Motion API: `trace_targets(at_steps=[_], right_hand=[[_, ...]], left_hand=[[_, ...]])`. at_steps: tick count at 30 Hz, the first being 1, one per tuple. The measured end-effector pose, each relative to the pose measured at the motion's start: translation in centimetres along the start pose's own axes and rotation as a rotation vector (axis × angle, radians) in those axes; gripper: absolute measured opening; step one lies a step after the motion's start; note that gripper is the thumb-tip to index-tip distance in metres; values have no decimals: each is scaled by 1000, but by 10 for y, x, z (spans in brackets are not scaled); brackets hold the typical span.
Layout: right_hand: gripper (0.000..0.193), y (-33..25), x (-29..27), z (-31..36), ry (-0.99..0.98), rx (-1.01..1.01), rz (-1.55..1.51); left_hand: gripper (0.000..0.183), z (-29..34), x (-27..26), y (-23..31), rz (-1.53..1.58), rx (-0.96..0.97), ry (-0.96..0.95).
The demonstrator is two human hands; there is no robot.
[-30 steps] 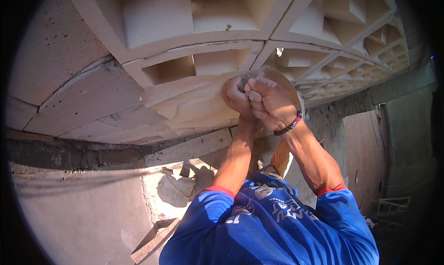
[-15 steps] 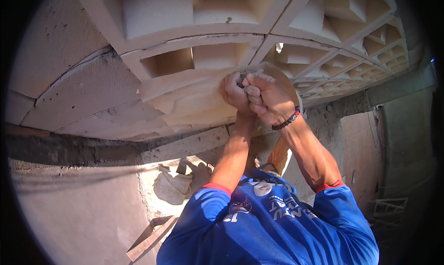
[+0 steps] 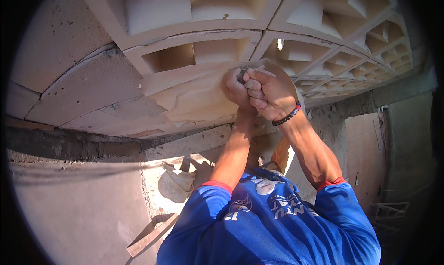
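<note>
My left hand and my right hand are closed, pressed side by side in front of the block wall. Both grip a large, creased sheet of light brown paper near its upper edge. The sheet spreads out to the left of my hands, with ragged lower edges, and a part of it curves behind my right hand. A small dark grey patch shows between the thumbs; I cannot make out what it is. My fingertips are mostly hidden. A dark beaded bracelet circles my right wrist.
Pale openwork ventilation blocks form the wall ahead, with solid blocks on its left. Below lie a concrete ledge, a dusty whitish bucket and a wooden frame. A light rack stands at the right.
The view has shifted slightly. Both hands stay closed together on the paper in nearly the same place; the sheet's left part has moved a little.
</note>
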State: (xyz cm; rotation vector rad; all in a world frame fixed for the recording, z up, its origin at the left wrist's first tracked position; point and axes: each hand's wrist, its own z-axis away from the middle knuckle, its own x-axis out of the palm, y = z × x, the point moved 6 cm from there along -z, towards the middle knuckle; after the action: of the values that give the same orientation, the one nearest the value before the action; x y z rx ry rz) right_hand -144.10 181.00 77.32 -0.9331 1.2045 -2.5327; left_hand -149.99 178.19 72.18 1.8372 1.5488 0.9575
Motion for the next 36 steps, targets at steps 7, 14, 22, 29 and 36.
trace_targets(at_steps=[7,14,22,29,36], right_hand=[[17,-1,-4,-2,-4,-15,48],[17,-5,0,2,40,-34,33],[18,-3,-4,-4,-94,29,-48],[18,-18,-11,23,-67,-55,198],[47,5,-136,133,448,-747,1024]], left_hand=[[30,3,3,-13,71,-91,-17],[46,10,2,-11,-16,46,-75],[42,18,11,-32,32,-116,-228],[48,-3,2,5,-63,-185,-156],[63,2,2,-3,-115,-160,-113]])
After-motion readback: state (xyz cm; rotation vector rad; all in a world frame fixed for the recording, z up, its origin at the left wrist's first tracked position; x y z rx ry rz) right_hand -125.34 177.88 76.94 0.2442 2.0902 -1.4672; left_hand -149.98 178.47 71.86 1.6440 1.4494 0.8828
